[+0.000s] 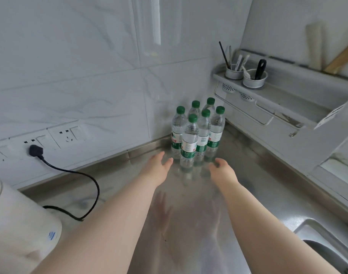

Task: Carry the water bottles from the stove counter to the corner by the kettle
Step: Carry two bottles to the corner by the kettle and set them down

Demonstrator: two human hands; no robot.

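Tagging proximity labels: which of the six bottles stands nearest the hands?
The front bottle: it stands alone ahead of the other five bottles, facing the gap between the left hand and right hand.

- Steel counter, running into the far corner.
- Six green-capped water bottles standing clustered in that far corner.
- White kettle near left, black cord looping beside it.
- Sink set in near right.

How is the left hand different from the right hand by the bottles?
The left hand has its fingers stretched fairly straight; the right hand curls its fingers loosely. The left hand is at the left of the water bottles, the right hand at their right. Both are empty, just in front of the bottles.
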